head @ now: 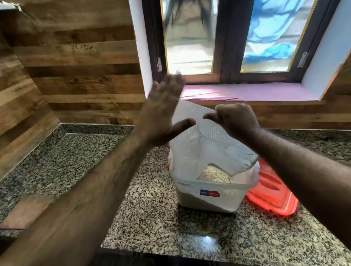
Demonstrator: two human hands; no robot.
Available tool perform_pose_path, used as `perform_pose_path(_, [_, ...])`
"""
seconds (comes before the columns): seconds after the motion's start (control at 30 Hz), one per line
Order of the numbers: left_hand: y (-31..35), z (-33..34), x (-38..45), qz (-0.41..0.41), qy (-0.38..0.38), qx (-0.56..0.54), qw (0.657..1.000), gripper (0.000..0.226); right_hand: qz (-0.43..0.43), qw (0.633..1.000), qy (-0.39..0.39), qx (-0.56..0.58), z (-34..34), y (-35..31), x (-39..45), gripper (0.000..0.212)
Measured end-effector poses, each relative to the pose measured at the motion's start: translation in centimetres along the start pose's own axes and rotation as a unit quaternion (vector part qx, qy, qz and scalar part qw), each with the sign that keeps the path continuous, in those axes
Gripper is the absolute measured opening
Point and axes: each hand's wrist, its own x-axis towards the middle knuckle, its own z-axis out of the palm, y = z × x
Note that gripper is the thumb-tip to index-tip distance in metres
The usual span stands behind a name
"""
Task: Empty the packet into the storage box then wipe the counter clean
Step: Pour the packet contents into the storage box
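I hold a white packet (206, 146) upside down over a clear storage box (210, 194) on the granite counter (146, 222).

My right hand (235, 119) is closed in a fist around the packet's raised end, while my left hand (161, 114) is spread flat and open, fingers blurred, its thumb touching the packet's left side. The packet's lower end hangs inside the box's open top, where pale grainy contents show. The box stands near the middle of the counter, its red lid (272, 189) lying just to the right, partly behind it. A brown cloth (26, 211) lies flat at the near left.
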Motion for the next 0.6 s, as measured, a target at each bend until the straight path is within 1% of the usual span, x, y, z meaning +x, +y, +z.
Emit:
perform_pose_path(0.03, [-0.1,0.1,0.1,-0.003,-0.055,0.016,0.998,0.121,-0.001,1.0,-0.002,0.002,0.0,0.0,0.1,0.055])
perform_pose_path(0.07, [-0.2,0.3,0.1,-0.002,-0.061,0.029,0.998,0.121,-0.003,1.0,-0.005,0.005,0.0,-0.1,0.1,0.056])
perform_pose_path(0.13, [-0.4,0.6,0.1,0.012,0.017,0.03,0.999,0.114,0.0,1.0,-0.005,0.021,0.1,-0.1,0.1,0.057])
perform_pose_path(0.17, [-0.3,0.9,0.2,0.012,0.035,0.024,0.999,0.111,0.007,0.999,-0.002,0.031,0.1,0.0,0.1,0.058])
perform_pose_path(0.2, [-0.2,1.3,0.3,0.006,0.021,0.024,0.999,0.107,0.011,0.999,0.0,0.043,0.1,0.0,0.0,0.058])
perform_pose_path(0.27, [-0.2,2.3,0.5,0.008,-0.012,0.066,0.998,0.091,0.006,0.997,0.0,0.077,0.2,-0.2,0.0,0.063])
perform_pose_path(0.33, [-0.5,3.2,0.6,0.033,-0.002,0.095,0.995,0.072,-0.006,0.994,-0.005,0.109,0.1,-0.5,0.1,0.068])
perform_pose_path(0.4, [-1.2,3.4,1.2,0.056,0.015,0.089,0.994,0.066,-0.003,0.992,-0.027,0.12,-0.3,-0.7,0.4,0.072])
perform_pose_path(0.5, [-1.8,2.8,1.9,0.07,0.04,0.084,0.993,0.061,0.011,0.995,-0.079,0.066,-1.4,0.1,0.3,0.084])
perform_pose_path(0.53, [-2.2,2.6,2.0,0.059,0.046,0.087,0.993,0.061,0.012,0.995,-0.087,0.042,-1.7,0.6,0.0,0.088])
perform_pose_path(0.6, [-2.9,2.2,2.2,0.005,0.042,0.08,0.996,0.067,0.013,0.996,-0.09,-0.003,-2.2,1.7,-1.0,0.092])
